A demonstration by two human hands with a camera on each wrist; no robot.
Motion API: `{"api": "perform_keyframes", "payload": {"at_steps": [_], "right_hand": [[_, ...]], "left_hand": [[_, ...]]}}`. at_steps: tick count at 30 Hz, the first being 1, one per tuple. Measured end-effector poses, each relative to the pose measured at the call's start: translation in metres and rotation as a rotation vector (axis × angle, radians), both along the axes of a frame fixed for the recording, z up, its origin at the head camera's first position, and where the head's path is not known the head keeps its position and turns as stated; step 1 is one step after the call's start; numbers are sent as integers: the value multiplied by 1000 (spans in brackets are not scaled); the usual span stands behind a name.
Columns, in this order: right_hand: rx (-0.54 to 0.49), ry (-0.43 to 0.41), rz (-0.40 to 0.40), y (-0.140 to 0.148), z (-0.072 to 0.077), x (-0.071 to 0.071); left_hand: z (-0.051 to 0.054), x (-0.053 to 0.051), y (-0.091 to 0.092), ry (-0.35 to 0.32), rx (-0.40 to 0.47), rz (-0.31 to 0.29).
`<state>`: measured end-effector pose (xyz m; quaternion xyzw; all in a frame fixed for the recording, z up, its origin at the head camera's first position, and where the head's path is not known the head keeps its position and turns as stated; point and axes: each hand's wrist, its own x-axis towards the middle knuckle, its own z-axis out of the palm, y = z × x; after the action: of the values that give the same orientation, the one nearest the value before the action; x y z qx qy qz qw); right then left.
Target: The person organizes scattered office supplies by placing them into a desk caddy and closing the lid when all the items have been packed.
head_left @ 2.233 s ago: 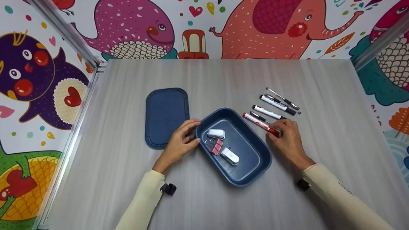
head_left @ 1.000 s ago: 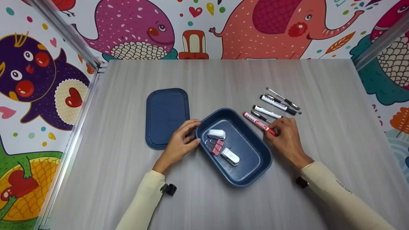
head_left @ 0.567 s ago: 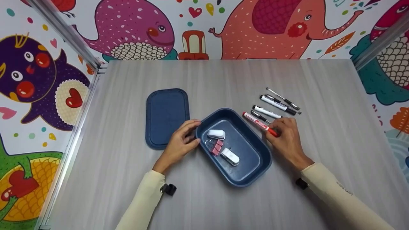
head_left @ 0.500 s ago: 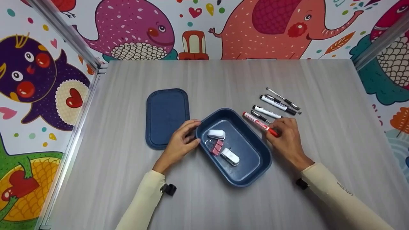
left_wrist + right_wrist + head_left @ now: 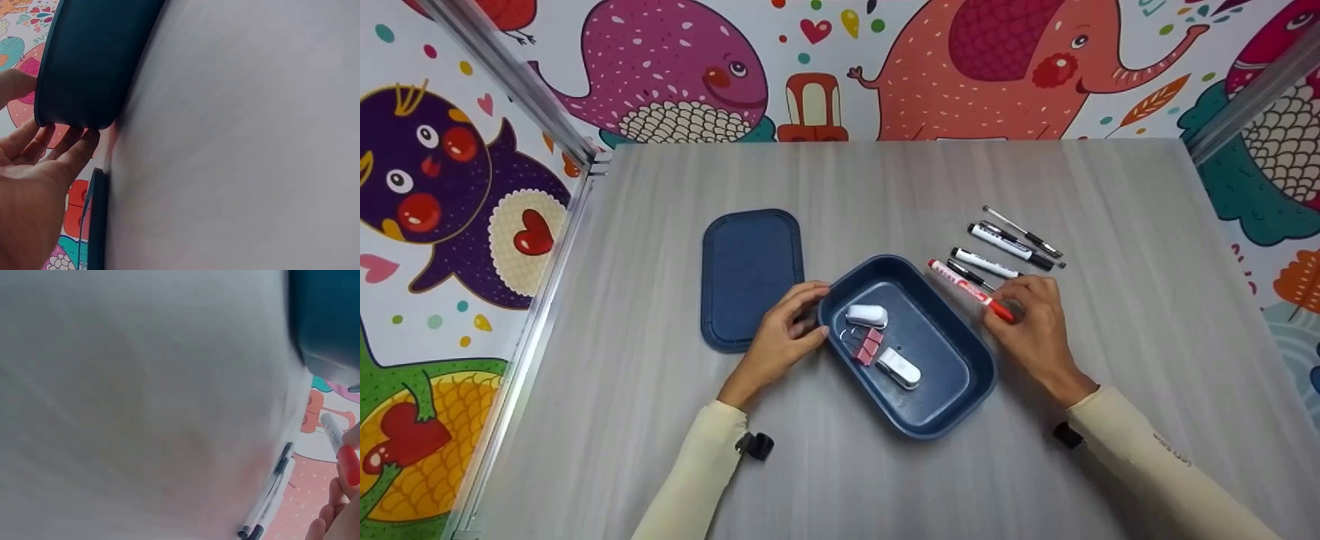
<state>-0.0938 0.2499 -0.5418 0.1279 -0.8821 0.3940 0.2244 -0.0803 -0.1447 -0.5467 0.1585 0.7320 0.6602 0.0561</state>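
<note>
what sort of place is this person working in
Probably a small purpose-built work booth: a wood-grain table enclosed by cartoon-printed walls, with metal posts at the back corners.

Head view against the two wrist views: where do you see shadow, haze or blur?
Head view: box and red marker look fairly sharp, with a soft shadow beside the right sleeve; left wrist view: the box's side is dark, the table hazy; right wrist view: softest, the table smeared and the box's edge blurred.

Cartoon-animal walls (image 5: 840,105), metal posts (image 5: 516,75), grey tabletop (image 5: 877,195)
</note>
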Motion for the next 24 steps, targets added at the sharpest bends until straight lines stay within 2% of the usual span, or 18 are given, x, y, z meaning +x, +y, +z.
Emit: {"api": "perform_keyframes", "payload": {"at_steps": [8, 19, 24], "right_hand": [[-27, 53, 21, -8, 10, 6], [-22, 65, 50, -13, 17, 11], [-51, 65, 63, -16, 20, 14]], "left_hand": [[0, 0, 0, -8, -2, 8], [0, 1, 1, -1, 10, 11], [0, 1, 1, -8, 6, 12]]}}
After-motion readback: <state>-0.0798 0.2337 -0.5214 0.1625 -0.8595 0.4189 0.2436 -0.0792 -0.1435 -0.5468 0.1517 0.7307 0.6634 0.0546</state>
